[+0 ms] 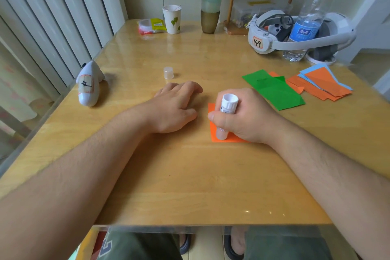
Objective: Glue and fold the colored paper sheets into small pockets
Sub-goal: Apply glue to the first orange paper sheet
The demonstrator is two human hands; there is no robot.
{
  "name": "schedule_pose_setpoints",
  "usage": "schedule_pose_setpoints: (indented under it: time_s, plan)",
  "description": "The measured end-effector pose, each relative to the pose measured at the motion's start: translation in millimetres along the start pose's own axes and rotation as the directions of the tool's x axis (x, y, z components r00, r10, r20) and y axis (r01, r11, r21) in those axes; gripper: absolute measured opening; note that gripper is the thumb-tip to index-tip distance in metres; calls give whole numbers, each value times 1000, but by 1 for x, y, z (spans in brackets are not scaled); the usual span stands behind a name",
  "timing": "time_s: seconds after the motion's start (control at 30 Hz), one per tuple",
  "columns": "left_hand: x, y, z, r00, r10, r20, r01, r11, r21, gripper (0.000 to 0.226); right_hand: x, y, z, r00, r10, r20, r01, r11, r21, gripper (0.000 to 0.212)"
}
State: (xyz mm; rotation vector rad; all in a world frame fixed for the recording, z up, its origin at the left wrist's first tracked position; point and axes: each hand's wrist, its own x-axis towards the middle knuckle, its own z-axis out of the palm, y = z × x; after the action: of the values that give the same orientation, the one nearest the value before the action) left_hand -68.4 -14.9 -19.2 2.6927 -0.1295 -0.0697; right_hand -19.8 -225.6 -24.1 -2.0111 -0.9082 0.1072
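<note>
Head view, left to right: left hand resting flat on table, fingers relaxed; right hand gripping glue stick, tip on orange sheet. Gluing step, seemingly. Next: fold and press. Green sheet waiting further right.

Bare forearms, olive shorts, dark slippers

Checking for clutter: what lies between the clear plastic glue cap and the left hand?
Nothing: in the head view only bare wooden table separates the clear plastic glue cap from the left hand.
</note>
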Motion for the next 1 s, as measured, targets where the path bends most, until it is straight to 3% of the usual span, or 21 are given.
schedule_pose_setpoints:
  time_s: [0.27,0.43,0.6,0.8,1.0]
  plan:
    - [-1,2,-1,1000,-7,-1,7,1000,-3,53,-4,-7,-4,994,25,103,-25,1000,2,26]
    - [0,1,0,1000,-4,-1,4,1000,-3,52,-2,-1,-16,997,41,71,-35,995,-93,38]
    - [1,0,0,1000,-4,7,4,1000,-1,53,1,1,-17,1000,24,-5,-24,1000,13,39]
    - [0,1,0,1000,-7,7,7,1000,6,52,-5,-8,-10,990,51,134,-57,998,39,22]
    - [0,1,0,1000,-6,4,6,1000,1,51,-7,-21,-17,984,79,161,-45,978,-206,22]
